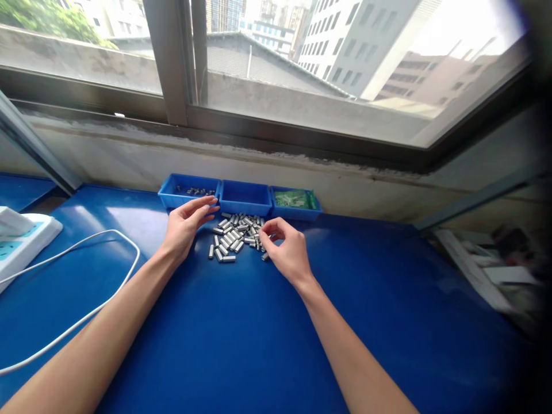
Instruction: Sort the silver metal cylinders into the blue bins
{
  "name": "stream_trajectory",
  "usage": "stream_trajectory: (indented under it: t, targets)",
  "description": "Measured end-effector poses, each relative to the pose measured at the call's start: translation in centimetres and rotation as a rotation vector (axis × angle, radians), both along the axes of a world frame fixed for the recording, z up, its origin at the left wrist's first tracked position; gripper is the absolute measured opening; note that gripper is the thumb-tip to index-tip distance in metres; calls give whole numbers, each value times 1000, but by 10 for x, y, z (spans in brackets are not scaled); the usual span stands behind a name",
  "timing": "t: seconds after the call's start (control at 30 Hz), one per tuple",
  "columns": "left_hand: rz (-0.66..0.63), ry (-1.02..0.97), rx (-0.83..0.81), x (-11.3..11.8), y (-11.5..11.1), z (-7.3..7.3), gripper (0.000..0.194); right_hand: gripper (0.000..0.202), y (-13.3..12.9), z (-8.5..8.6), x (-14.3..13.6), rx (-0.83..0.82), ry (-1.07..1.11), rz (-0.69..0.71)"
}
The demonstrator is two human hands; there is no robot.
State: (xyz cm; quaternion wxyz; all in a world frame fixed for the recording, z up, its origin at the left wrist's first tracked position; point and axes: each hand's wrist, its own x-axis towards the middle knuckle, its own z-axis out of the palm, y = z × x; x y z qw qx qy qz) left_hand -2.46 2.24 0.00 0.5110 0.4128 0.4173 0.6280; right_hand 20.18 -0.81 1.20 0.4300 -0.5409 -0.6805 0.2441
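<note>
A loose pile of small grey metal pieces, short and block-like, lies on the blue table in front of three blue bins. At the pile's left, my left hand hovers with its fingers apart before the left bin, holding nothing I can see. My right hand is at the pile's right edge, thumb and fingertips closed in a pinch among the pieces. Whatever is between those fingertips is hidden. Several small metal parts sit inside the left bin.
The middle bin joins a right bin holding a green and clear plastic packet. At the left are a white power strip and a looping white cable. A window frame and wall stand behind the blue table.
</note>
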Motion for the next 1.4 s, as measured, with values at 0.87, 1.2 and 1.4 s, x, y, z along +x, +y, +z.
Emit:
stream_trajectory:
  t: [0.87, 1.2, 1.4]
  targets:
    - [-172, 315, 45, 11, -13, 6, 33, 11, -4, 2, -5, -140, 250, 221]
    - [-417, 364, 158, 26, -28, 10, 39, 25, -3, 5, -8, -414, 718, 238]
    - [-334, 406, 191, 28, -25, 4, 25, 27, -4, 1, -11, -402, 608, 244]
